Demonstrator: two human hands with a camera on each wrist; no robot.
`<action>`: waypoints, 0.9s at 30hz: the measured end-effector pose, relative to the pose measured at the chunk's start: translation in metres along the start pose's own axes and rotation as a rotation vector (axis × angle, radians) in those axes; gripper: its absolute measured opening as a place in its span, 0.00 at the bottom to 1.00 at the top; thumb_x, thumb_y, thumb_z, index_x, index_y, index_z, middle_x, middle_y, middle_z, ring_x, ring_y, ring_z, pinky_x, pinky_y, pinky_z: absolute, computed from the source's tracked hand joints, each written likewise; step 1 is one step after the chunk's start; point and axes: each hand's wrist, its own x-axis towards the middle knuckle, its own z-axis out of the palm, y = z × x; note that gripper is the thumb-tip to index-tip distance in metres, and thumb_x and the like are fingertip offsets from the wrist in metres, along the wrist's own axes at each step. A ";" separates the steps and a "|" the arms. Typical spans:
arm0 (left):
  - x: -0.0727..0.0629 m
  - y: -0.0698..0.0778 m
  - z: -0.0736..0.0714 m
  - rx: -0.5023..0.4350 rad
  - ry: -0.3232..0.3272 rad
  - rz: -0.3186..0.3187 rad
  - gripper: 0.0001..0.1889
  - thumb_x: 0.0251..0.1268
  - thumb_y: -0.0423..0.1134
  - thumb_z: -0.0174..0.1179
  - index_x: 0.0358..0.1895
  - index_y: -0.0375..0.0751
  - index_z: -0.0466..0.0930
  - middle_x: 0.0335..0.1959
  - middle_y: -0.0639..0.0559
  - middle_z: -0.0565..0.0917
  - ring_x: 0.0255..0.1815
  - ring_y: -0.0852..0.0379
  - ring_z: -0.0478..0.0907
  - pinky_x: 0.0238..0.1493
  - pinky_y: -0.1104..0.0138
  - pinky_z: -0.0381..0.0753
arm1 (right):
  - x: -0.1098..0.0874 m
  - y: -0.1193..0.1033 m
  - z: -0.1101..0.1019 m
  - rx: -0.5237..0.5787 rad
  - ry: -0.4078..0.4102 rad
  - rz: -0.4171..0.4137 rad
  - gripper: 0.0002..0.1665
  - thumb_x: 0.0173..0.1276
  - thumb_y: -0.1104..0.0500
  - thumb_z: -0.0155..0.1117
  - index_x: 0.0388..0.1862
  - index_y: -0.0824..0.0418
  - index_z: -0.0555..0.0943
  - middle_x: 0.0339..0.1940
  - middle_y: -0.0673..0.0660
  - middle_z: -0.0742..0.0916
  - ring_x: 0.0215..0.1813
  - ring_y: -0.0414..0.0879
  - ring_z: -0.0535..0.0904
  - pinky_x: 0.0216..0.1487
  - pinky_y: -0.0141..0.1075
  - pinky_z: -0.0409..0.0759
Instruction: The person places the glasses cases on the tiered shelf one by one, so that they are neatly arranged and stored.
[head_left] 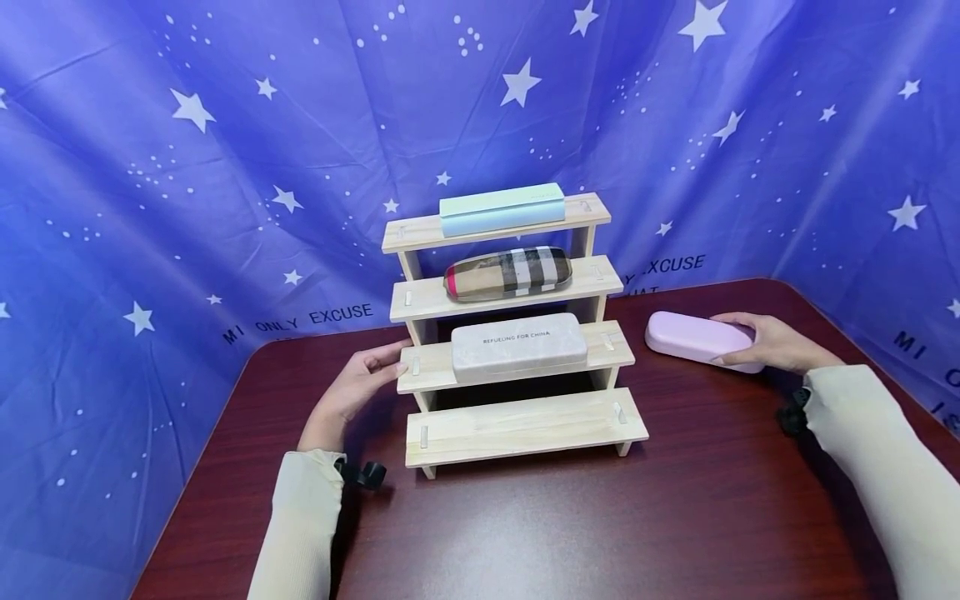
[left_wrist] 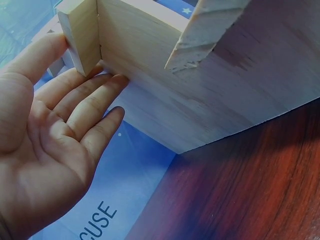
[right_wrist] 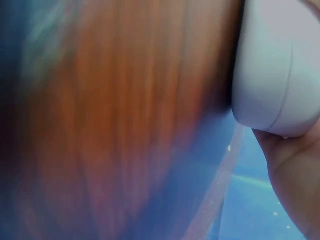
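Note:
In the head view my right hand [head_left: 776,342] grips a lilac glasses case [head_left: 697,337] at its right end, over the table's right side. The case's rounded end [right_wrist: 265,75] looks pale in the right wrist view. My left hand [head_left: 357,383] pinches the left end of a plank on a four-step wooden stand [head_left: 525,427], thumb on one side and fingers on the other, as the left wrist view shows. From the top step down lie a light-blue box-shaped case [head_left: 502,210], a plaid case [head_left: 510,273] and a grey case [head_left: 519,346] with lettering; the lowest step is bare.
The stand is on a dark red-brown wooden table [head_left: 540,533]. A blue curtain [head_left: 337,150] with white stars hangs behind and at both sides, close to the table's edges. Black straps with small mounts are on both wrists.

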 end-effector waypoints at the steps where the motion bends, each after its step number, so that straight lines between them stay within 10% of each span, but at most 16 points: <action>1: 0.000 0.000 0.000 0.002 0.001 0.001 0.25 0.65 0.28 0.55 0.65 0.25 0.64 0.52 0.53 0.80 0.47 0.63 0.79 0.49 0.70 0.77 | 0.001 0.000 0.000 -0.003 0.000 0.007 0.43 0.47 0.55 0.78 0.61 0.68 0.72 0.51 0.67 0.80 0.38 0.33 0.71 0.37 0.23 0.69; 27: 0.001 0.002 0.001 0.019 0.017 -0.036 0.26 0.64 0.29 0.55 0.65 0.26 0.64 0.58 0.33 0.74 0.47 0.64 0.78 0.50 0.70 0.76 | -0.009 -0.019 -0.026 -0.025 0.089 0.084 0.40 0.51 0.52 0.76 0.61 0.65 0.73 0.54 0.67 0.78 0.39 0.29 0.68 0.38 0.24 0.67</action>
